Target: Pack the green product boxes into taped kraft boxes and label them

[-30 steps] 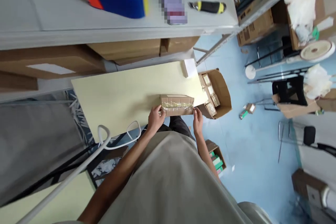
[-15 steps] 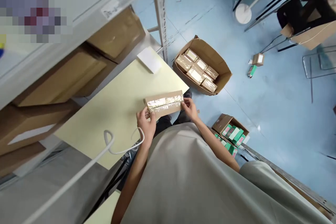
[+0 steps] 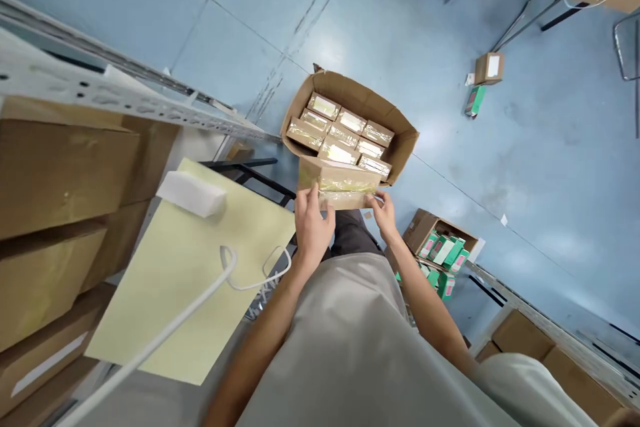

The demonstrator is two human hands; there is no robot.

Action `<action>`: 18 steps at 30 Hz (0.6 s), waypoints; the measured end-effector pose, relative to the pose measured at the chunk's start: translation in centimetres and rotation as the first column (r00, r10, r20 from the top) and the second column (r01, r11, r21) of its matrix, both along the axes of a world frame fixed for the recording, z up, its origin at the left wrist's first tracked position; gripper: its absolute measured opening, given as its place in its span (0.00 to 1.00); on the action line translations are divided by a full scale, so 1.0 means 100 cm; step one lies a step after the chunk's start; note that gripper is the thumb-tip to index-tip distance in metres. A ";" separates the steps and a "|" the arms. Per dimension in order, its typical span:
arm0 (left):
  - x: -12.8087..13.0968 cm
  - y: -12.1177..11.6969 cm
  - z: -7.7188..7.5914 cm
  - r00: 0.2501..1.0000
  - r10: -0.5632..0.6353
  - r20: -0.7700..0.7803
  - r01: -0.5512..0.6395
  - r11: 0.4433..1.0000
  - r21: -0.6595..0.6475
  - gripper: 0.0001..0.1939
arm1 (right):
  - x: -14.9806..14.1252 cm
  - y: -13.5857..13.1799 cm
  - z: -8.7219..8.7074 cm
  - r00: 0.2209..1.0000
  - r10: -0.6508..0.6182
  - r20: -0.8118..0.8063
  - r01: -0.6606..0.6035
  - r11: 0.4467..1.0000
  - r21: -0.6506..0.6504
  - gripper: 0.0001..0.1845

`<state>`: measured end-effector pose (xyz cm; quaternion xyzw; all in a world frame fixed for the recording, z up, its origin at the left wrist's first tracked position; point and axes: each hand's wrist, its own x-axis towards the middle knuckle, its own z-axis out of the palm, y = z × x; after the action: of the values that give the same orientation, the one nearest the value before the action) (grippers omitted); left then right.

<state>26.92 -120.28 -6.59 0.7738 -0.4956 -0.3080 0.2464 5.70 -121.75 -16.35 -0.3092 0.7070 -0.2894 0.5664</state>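
I hold a small taped cardboard box (image 3: 343, 185) by its two ends, off the pale yellow table (image 3: 200, 267) and above the floor. My left hand (image 3: 311, 225) is closed on its left end and my right hand (image 3: 384, 210) on its right end. Just beyond it an open carton (image 3: 395, 121) stands on the blue floor, filled with several similar taped boxes (image 3: 343, 137).
A white block (image 3: 191, 193) lies on the table's far corner and a white cable (image 3: 220, 280) loops over it. Brown cartons (image 3: 60, 173) fill the metal shelving on the left. A smaller carton of green packs (image 3: 440, 250) sits by my right leg; a small box (image 3: 488, 68) lies farther out.
My view has swung right, away from the shelf and table. Both hands have carried the taped box off the table's edge to just in front of the open carton on the floor.
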 end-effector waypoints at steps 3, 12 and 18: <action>-0.016 -0.039 -0.038 0.997 -0.061 -0.056 0.066 0.993 0.097 0.29 | -0.028 -0.016 -0.010 0.994 -0.075 -0.084 0.077 0.997 0.024 0.33; 0.012 -0.149 -0.145 0.978 -0.189 -0.091 0.210 0.887 0.411 0.27 | -0.023 -0.073 -0.077 0.991 -0.014 -0.136 0.033 0.990 0.134 0.41; 0.040 -0.217 -0.231 0.978 -0.166 -0.128 0.205 0.888 0.411 0.36 | 0.010 -0.142 -0.173 0.988 -0.033 -0.149 0.046 0.996 0.083 0.37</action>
<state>30.92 -141.98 -29.70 0.7431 -0.4776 -0.4642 0.0648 6.67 -135.93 -33.68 -0.2912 0.7647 -0.2462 0.5195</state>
